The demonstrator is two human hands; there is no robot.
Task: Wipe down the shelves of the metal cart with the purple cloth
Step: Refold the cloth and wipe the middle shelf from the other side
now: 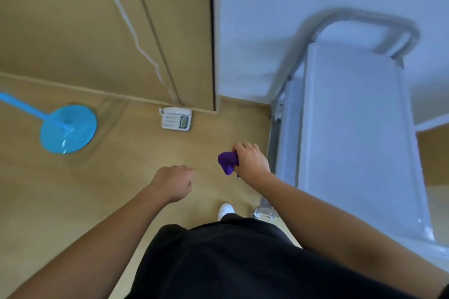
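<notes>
Purple cloth (228,162) bunched up in right hand (251,160), fingers curled round it, held in the air just left of the metal cart (352,141), not touching it. Cloth pokes out on the left side of the fist. Cart stands at right w/ its long pale top shelf running near to far, tube handle (364,22) at the far end by the white wall; lower shelf edge shows along the left side, one caster (262,213) near the person's foot. Left hand (173,183) further left & nearer, well apart from cloth & cart, fingers curled in, holding nothing. White shoe (226,210) below betw. the two arms, black clothing at near edge. On the tan floor (126,177): white desk phone (176,119) at the foot of the wood panel, far centre; blue round disc on a blue stick (68,128) far left. White cable (131,29) runs down the panel toward the phone
</notes>
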